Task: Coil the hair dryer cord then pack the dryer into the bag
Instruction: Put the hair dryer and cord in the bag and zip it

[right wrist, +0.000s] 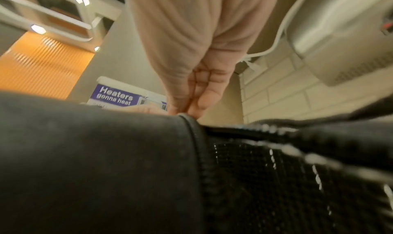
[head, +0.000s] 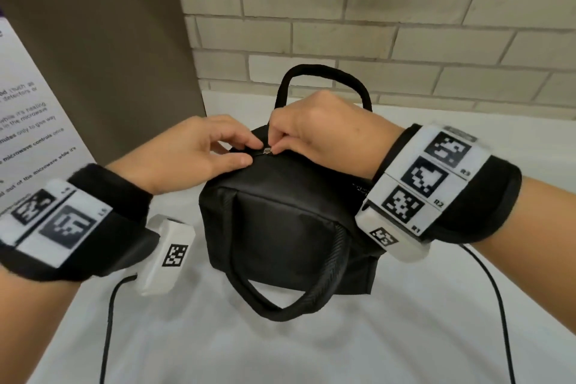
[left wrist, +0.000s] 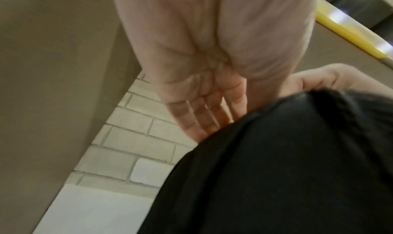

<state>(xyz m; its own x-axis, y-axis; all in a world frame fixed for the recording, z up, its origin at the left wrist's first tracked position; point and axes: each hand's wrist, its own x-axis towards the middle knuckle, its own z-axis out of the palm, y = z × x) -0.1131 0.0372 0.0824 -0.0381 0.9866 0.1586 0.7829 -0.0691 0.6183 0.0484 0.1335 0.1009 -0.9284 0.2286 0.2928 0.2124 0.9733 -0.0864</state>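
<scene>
A black fabric bag (head: pixel 280 221) stands on the white table (head: pixel 311 352), one handle (head: pixel 324 72) upright at the far side and the other (head: pixel 280 305) hanging down the near side. My right hand (head: pixel 276 146) pinches the small metal zipper pull (head: pixel 267 151) at the top of the bag. My left hand (head: pixel 249 151) pinches the bag's top seam just left of the pull. The left wrist view has my left fingers (left wrist: pixel 202 116) lying over the bag (left wrist: pixel 276 170). In the right wrist view, my right fingers (right wrist: pixel 191 103) meet at the bag's edge (right wrist: pixel 95 153). No hair dryer or dryer cord shows.
A brown panel (head: pixel 109 40) with a purple and white poster (head: pixel 28 118) stands at the left. A brick wall (head: pixel 374 25) runs close behind the bag. Thin black cables (head: pixel 107 321) (head: pixel 501 305) trail across the table from both wrists. A grey appliance (right wrist: pixel 340 36) hangs on the wall.
</scene>
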